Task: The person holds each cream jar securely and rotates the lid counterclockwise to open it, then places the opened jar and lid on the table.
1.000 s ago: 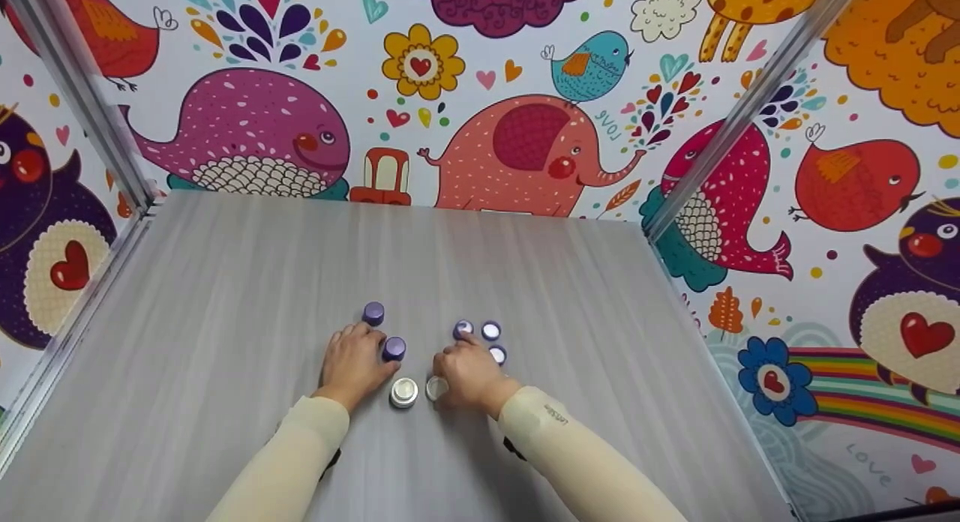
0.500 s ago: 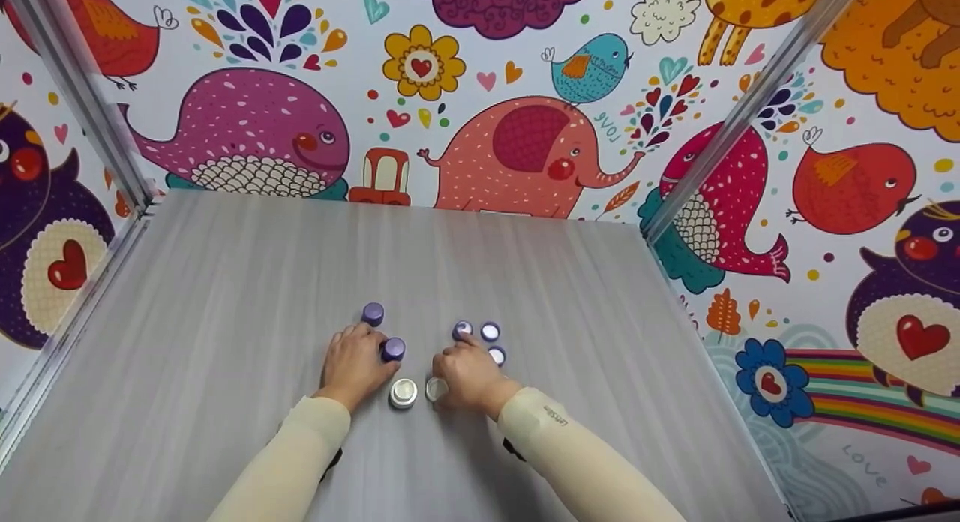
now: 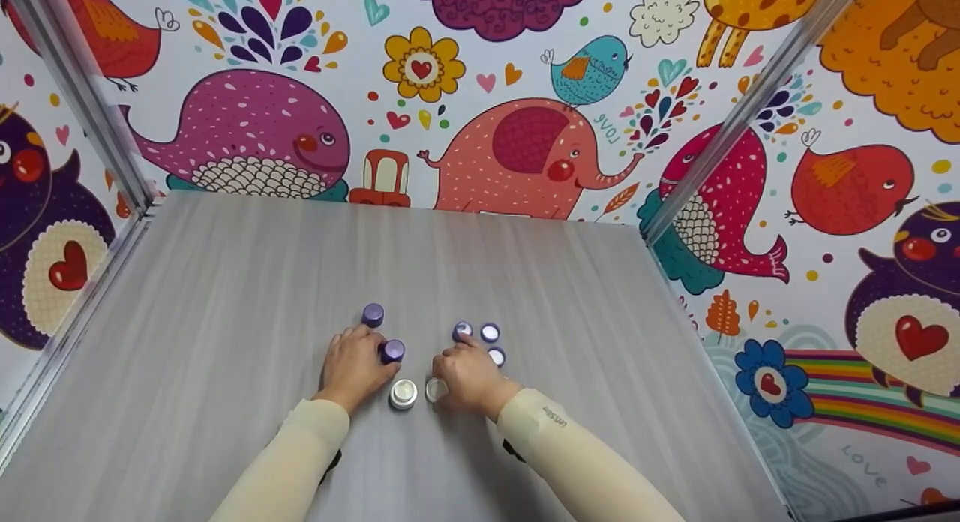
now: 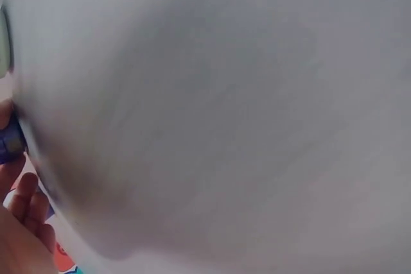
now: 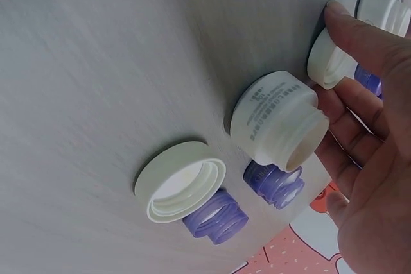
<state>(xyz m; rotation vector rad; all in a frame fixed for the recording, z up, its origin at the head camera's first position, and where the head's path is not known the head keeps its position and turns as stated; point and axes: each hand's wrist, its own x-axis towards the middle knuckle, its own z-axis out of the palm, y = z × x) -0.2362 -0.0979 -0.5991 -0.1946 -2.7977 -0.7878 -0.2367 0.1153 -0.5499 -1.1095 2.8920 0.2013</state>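
Note:
In the head view my left hand (image 3: 354,364) pinches a small purple jar (image 3: 392,350) with a flat top; another purple jar (image 3: 373,315) stands just beyond the fingers. A cream-white jar (image 3: 403,394) sits between the two hands. My right hand (image 3: 471,376) is at a white lid (image 3: 436,389), with one finger reaching a purple jar (image 3: 462,331). In the right wrist view, thumb and fingers lie around the white lid (image 5: 329,62). Below the palm are an open white jar (image 5: 275,119), a second white lid (image 5: 180,181) and purple threaded jars (image 5: 275,183).
Two more purple pieces with white insides, one farther off (image 3: 490,332) and one nearer (image 3: 496,355), lie right of the fingers. Grey table (image 3: 450,267) surrounds the group. Printed panels (image 3: 285,132) and metal posts (image 3: 720,124) border it at the back and sides.

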